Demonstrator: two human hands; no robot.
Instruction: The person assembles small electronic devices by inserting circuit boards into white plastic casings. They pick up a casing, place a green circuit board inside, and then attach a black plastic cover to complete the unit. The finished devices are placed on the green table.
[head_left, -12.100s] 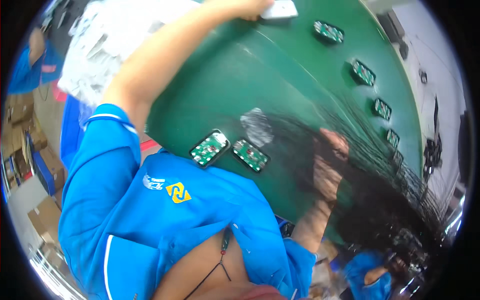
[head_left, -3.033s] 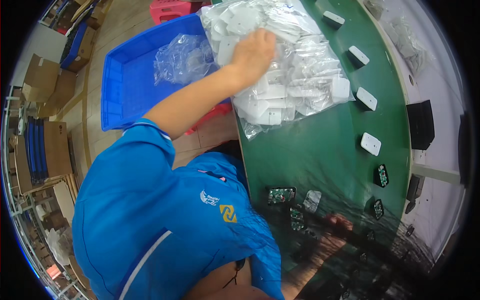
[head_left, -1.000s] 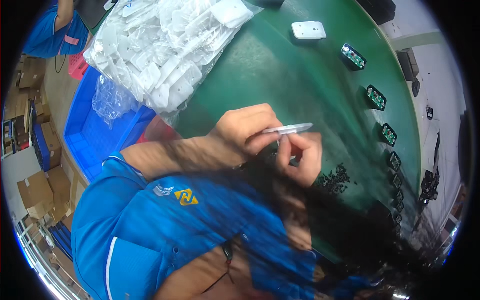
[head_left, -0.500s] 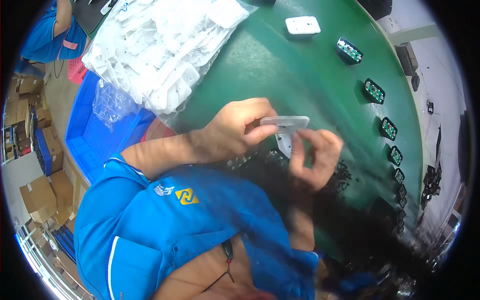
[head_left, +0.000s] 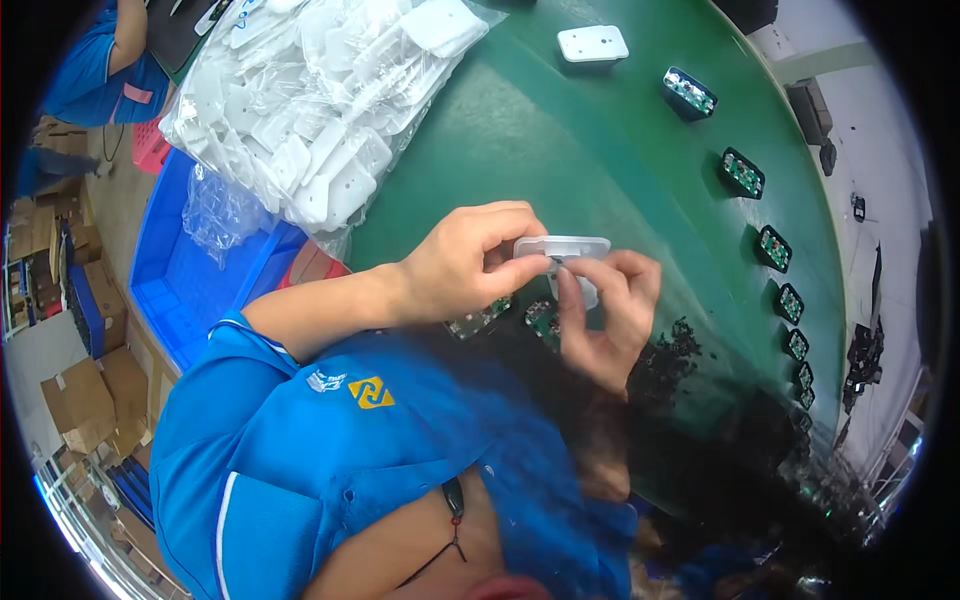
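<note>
My left hand grips a white plastic cover by its left end, thumb below and fingers behind, over the green table. My right hand is closed in a pinch at the cover's underside. A tiny dark spot shows at its fingertips, too small to name. Just below the held cover lies another white cover, partly hidden by the right fingers. Close to my chest are green circuit boards, partly covered by hair and blur. Right of my right hand is a scattered pile of small black parts.
A clear bag of white covers fills the far left of the table. Beside it stands a blue bin with crumpled plastic. Black housings with circuit boards line the right edge, with a white-covered unit at the far end.
My right hand has moved left and its fingertips now meet the held cover near my left thumb. The left hand keeps its grip, almost still. The view has shifted slightly.
</note>
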